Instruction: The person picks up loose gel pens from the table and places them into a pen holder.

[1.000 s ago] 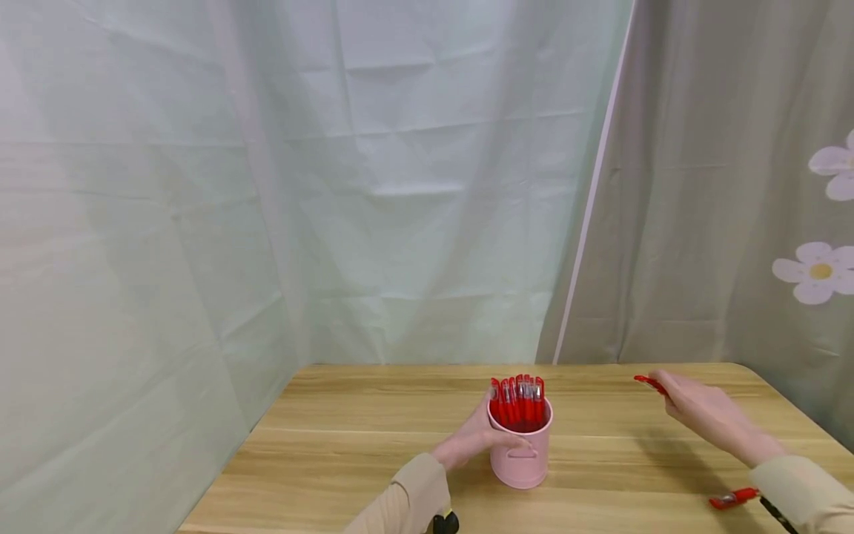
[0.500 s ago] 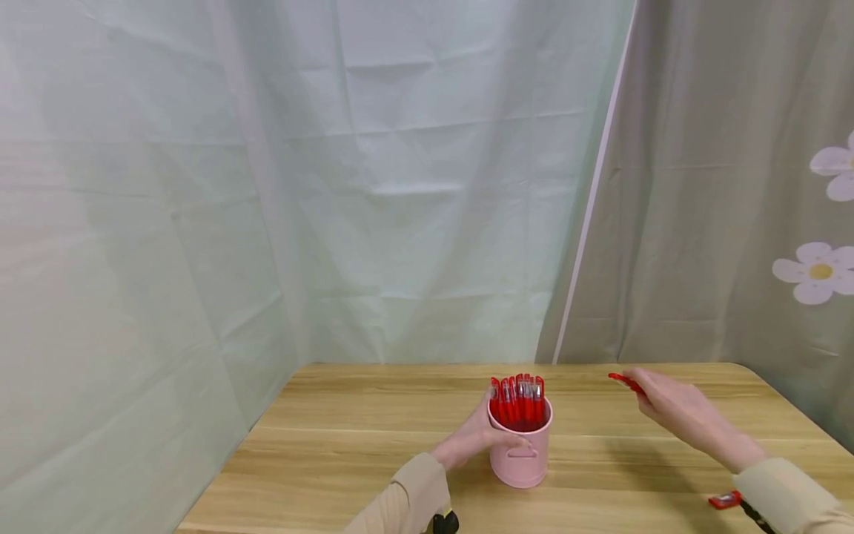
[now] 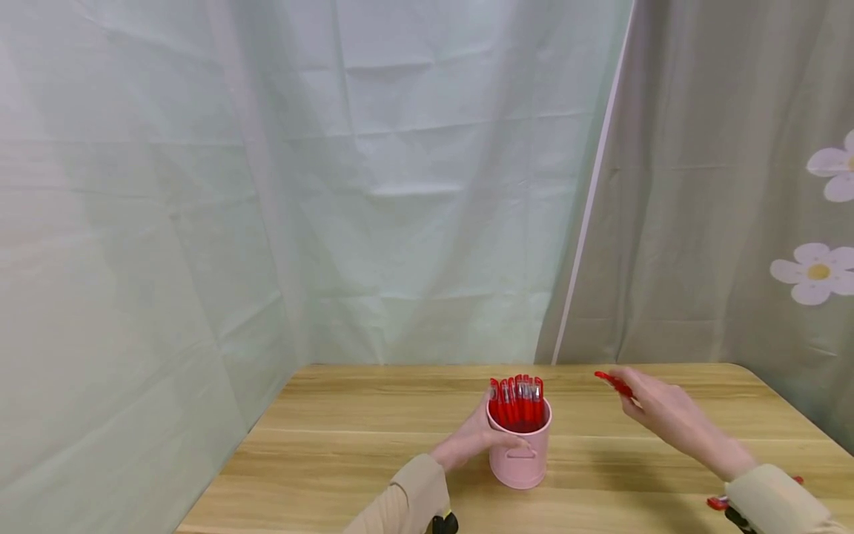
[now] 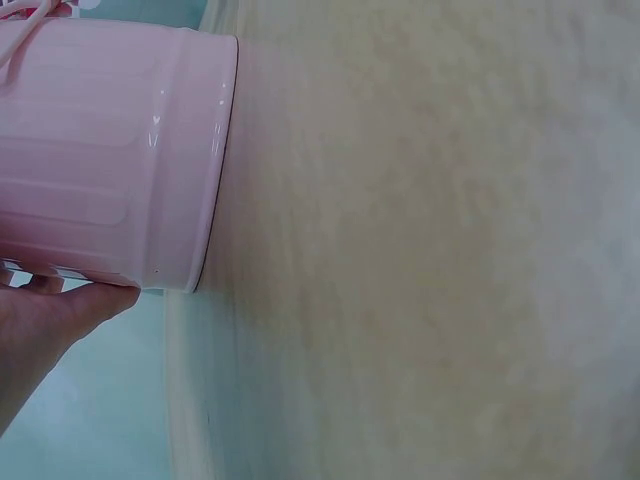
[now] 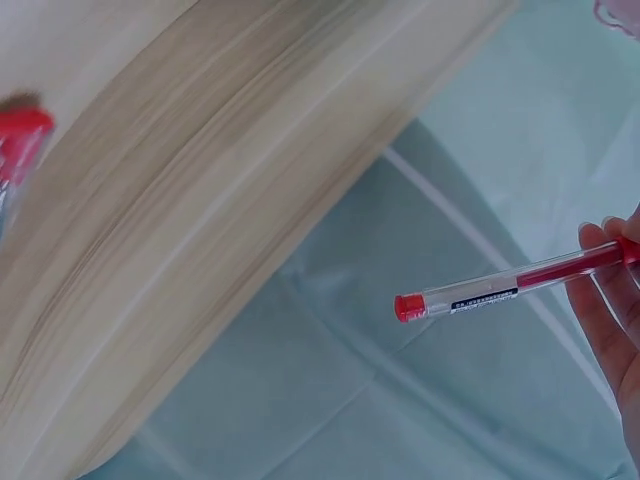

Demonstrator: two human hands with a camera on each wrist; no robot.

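A pink metal bucket stands upright on the table, packed with several red-capped pens. My left hand grips it from the left side, thumb across its front near a small handle; in the left wrist view the bucket fills the upper left. To the right of the bucket, above the table, my right hand pinches one red pen near its capped end. The right wrist view shows that pen's clear barrel with a red end plug pointing away from the fingers.
Another red pen lies on the wooden table at the front right, partly hidden by the right sleeve. Pale curtains hang behind the table and along its left side.
My right hand has moved left toward the bucket with the pen in it. The left hand and bucket have stayed in place.
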